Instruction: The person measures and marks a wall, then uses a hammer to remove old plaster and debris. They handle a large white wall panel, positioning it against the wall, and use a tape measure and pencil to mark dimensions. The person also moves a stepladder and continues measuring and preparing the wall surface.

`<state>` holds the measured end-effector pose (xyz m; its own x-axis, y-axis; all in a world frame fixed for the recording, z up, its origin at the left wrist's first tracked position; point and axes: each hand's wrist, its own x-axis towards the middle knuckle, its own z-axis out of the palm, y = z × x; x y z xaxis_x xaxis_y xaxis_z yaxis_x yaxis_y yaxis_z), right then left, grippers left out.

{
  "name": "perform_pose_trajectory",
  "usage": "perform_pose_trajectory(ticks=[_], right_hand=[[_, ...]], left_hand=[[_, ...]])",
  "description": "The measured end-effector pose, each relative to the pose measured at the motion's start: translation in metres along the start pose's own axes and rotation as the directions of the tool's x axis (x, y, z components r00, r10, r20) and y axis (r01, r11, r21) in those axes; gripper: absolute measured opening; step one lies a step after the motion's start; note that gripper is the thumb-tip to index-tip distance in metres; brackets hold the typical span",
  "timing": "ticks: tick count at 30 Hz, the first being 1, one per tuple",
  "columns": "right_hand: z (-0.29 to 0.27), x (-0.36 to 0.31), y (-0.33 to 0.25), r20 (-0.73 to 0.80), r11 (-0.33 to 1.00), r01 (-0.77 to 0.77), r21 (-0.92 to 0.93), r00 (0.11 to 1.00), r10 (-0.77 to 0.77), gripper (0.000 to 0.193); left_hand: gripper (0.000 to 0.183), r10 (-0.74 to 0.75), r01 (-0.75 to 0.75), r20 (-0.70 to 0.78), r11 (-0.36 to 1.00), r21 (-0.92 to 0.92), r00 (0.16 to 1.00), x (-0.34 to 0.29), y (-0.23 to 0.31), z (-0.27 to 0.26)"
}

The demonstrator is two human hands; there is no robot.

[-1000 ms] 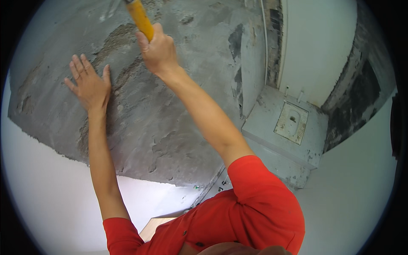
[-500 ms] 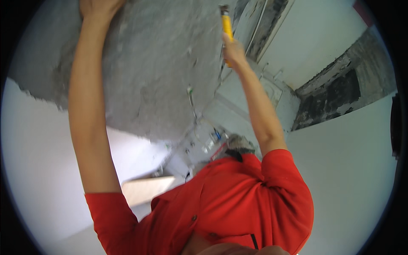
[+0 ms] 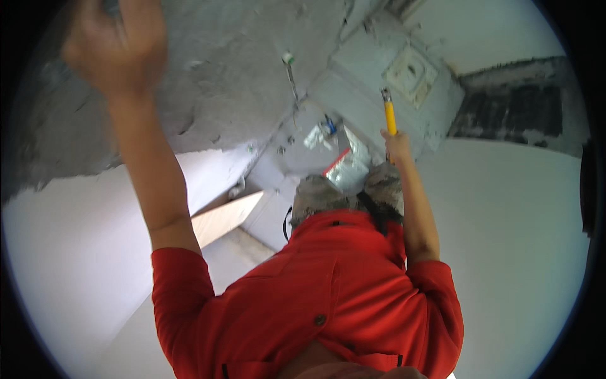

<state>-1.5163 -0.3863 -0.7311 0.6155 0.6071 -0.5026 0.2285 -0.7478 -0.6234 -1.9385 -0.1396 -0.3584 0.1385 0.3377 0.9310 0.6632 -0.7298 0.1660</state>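
My right hand (image 3: 398,146) is closed round a yellow-handled tool (image 3: 391,119) with a short metal end. The tool stands roughly upright, out in front of my right side; its exact kind is unclear. Raised at the upper left, my left hand (image 3: 121,57) is slightly blurred, its fingers apart and nothing visible in it. Its fingertips run out of the picture at the top. Behind that hand spreads a rough grey cement wall (image 3: 221,82); whether the hand touches it I cannot tell.
Below is a floor-level squat toilet pan (image 3: 411,76) on a grey raised base. Near my feet lies a silvery packet with a red edge (image 3: 347,167). A pipe stub (image 3: 290,79) juts from the grey wall. A wooden board (image 3: 227,218) is at the left, and a white wall (image 3: 505,234) at the right.
My right hand has come down and nearer to my body with the yellow-handled tool. My left hand has shifted down in the picture. The view has tilted, showing more floor.
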Motion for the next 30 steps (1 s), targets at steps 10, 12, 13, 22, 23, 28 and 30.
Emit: perform_pose_trajectory(ticks=[10,12,13,22,23,28,30], right_hand=[[-0.006,-0.031,0.122,0.196,0.668,0.22,-0.711,0.974,-0.112,0.037],[0.0,-0.037,0.135,0.299,0.602,0.304,-0.738,0.948,-0.111,0.035],[0.006,-0.036,0.147,0.343,0.58,0.34,-0.74,0.933,-0.109,0.035],[0.048,0.003,0.23,0.496,0.401,0.638,-0.657,0.767,-0.407,0.053],[0.05,0.006,0.23,0.515,0.333,0.702,-0.63,0.698,-0.497,0.059],[0.076,0.021,0.274,0.464,0.465,0.686,-0.559,0.724,-0.51,0.081],[0.083,0.026,0.293,0.45,0.552,0.624,-0.554,0.782,-0.432,0.082]], left_hand=[[0.078,-0.256,0.649,0.87,0.585,0.487,-0.422,-0.555,0.064,0.058],[0.079,-0.208,0.743,0.876,0.466,0.48,-0.435,-0.589,0.104,0.071],[0.082,-0.204,0.753,0.85,0.395,0.526,-0.486,-0.582,0.123,0.085],[0.104,-0.39,0.759,0.886,0.49,0.43,-0.25,-0.625,0.243,0.192],[0.099,-0.449,0.773,0.877,0.49,0.403,-0.172,-0.632,0.256,0.192],[0.085,-0.546,0.793,0.836,0.528,0.303,0.044,-0.639,0.27,0.188],[0.083,-0.527,0.792,0.846,0.55,0.264,0.084,-0.645,0.268,0.186]])
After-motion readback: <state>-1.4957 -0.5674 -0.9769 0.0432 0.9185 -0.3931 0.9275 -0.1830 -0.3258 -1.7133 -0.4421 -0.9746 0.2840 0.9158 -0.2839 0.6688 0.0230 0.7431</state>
